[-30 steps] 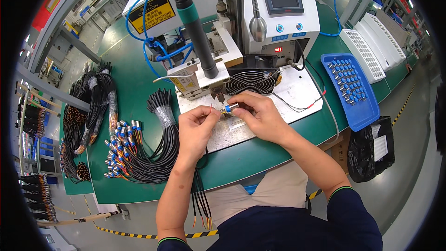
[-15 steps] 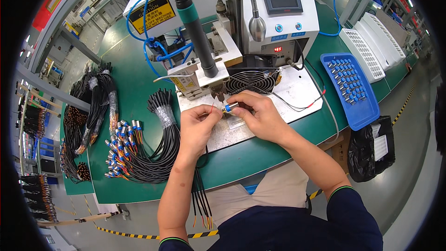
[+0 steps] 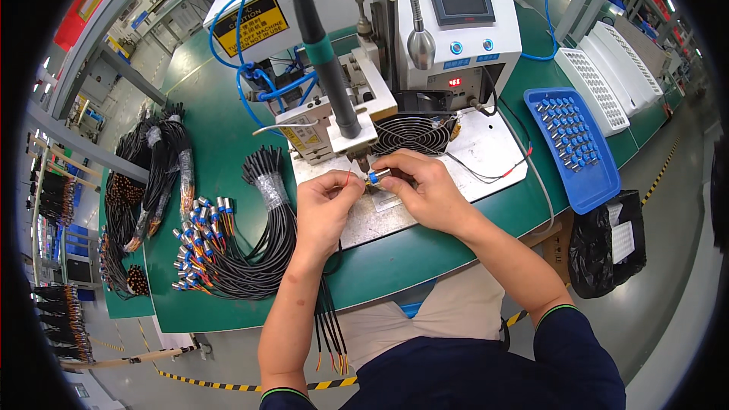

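Between thumb and fingers, my right hand (image 3: pixel 416 186) grips a small metal connector (image 3: pixel 377 176) with a blue ring. My left hand (image 3: pixel 330 201) pinches a thin red wire (image 3: pixel 348 176) just left of the connector. Both hands are over the metal base plate (image 3: pixel 357 224), right below the tip of a soldering machine's iron (image 3: pixel 361 159). The iron's thick dark holder (image 3: pixel 334 91) with a green band slants down toward the connector. Whether the tip touches the connector is too small to tell. A black cable hangs below my left wrist.
Bundled black cables with blue-ringed connectors (image 3: pixel 201 239) lie at left, beside a taped cable bundle (image 3: pixel 269 190). A blue tray (image 3: pixel 573 148) of connectors stands at right, near white perforated trays (image 3: pixel 596 91). A fan (image 3: pixel 410 134) sits behind my hands. Cable ends (image 3: pixel 330 334) overhang the front edge.
The iron holder and its tip have shifted down and to the right, nearer the connector. My hands have barely moved and keep their holds.
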A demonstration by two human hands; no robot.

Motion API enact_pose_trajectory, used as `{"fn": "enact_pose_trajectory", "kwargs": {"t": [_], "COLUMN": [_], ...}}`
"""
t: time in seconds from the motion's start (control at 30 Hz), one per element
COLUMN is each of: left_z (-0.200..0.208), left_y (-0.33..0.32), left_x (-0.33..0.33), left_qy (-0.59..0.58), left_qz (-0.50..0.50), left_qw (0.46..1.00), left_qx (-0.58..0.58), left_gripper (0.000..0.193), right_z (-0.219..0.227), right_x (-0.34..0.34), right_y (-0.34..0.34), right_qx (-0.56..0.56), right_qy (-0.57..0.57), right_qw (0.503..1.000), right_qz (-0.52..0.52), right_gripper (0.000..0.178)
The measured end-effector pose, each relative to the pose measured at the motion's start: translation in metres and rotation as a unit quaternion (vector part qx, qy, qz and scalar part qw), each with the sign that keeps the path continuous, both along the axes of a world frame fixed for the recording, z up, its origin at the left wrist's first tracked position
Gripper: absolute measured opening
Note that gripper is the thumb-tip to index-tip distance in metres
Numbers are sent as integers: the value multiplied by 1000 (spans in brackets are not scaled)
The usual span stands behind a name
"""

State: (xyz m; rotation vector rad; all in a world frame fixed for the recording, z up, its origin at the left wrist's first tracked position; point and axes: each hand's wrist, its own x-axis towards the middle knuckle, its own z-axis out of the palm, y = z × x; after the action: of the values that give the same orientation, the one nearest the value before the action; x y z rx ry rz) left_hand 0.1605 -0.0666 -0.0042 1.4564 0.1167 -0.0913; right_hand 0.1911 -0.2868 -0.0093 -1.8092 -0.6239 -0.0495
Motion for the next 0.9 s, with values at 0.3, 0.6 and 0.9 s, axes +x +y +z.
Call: {"fn": "enact_pose_trajectory", "kwargs": {"t": [0.3,0.6,0.9], "left_z": [0,1,2], "left_y": [1,0,0], "left_x": [0,0,-1], "left_qy": [11,11,8], "left_qz": [-2,3,3], "left_qw": [1000,1000,1000], "left_qx": [-1,2,9], "left_gripper": [11,11,12], "right_z": [2,1,3], "right_x": [-1,-1,-1], "right_y": [2,1,-1], "right_qx": [31,24,-2], "right_qy": [-27,-19,-20], "right_qw": [999,1000,1000], "right_qz": [-4,-5,-4], "right_gripper": [20,21,25]}}
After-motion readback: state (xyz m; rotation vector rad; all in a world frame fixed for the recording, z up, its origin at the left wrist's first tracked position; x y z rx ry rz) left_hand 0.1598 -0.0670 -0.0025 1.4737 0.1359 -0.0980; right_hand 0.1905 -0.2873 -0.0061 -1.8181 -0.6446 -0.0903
